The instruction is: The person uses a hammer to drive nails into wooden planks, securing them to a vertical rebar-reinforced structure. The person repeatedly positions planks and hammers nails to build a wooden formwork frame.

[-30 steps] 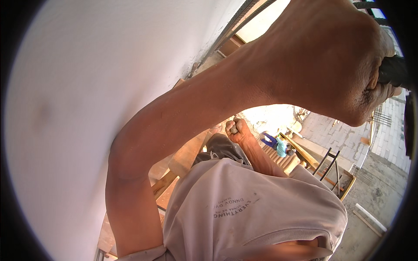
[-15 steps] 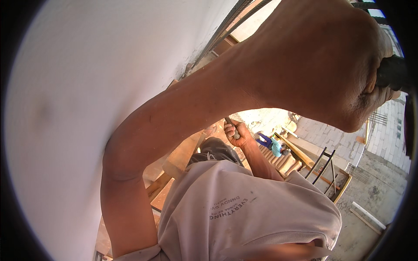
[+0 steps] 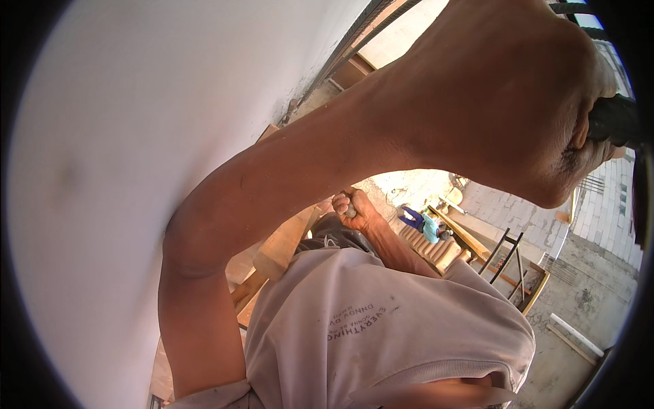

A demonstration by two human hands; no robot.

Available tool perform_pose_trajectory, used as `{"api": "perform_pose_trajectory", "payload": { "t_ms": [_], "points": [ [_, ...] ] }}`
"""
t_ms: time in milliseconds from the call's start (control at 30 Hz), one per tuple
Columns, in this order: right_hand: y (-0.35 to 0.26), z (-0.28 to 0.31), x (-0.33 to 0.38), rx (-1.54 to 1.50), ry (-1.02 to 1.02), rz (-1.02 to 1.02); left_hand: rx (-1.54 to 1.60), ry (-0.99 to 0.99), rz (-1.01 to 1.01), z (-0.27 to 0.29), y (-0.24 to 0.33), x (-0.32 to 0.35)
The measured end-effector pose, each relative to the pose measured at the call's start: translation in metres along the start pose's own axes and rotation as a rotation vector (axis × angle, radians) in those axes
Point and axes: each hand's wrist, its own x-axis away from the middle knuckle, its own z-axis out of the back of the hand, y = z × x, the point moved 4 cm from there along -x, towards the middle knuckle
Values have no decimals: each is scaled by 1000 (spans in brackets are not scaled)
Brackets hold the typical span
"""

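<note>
A thick dark bar (image 3: 613, 121), at the upper right, is clasped by the raised left hand (image 3: 545, 109), its fingers wrapped around and partly hidden. Just beyond the lower edge of a grey shirt (image 3: 381, 320), a small grey object (image 3: 351, 210), its kind unclear, is clenched in the right hand (image 3: 364, 208). The left side is filled by a white wall (image 3: 116, 170).

A dark bar (image 3: 612, 120) and a grey round-ended handle (image 3: 351, 210) are gripped.
</note>
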Motion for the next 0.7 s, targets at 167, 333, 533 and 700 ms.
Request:
{"api": "perform_pose_trajectory", "payload": {
  "t_ms": [167, 333, 533, 700],
  "points": [
    [-19, 20, 11, -67, -38, 90, -5, 0, 2, 1, -1, -1],
    [-30, 23, 0, -51, 161, 375, -8, 0, -3, 4, 0, -3],
    [-13, 4, -25, 49, -2, 55, -9, 4, -1, 5, 3, -3],
    [-20, 48, -28, 254, 98, 124, 6, 16, -17, 5, 9, 1]
  ]
}}
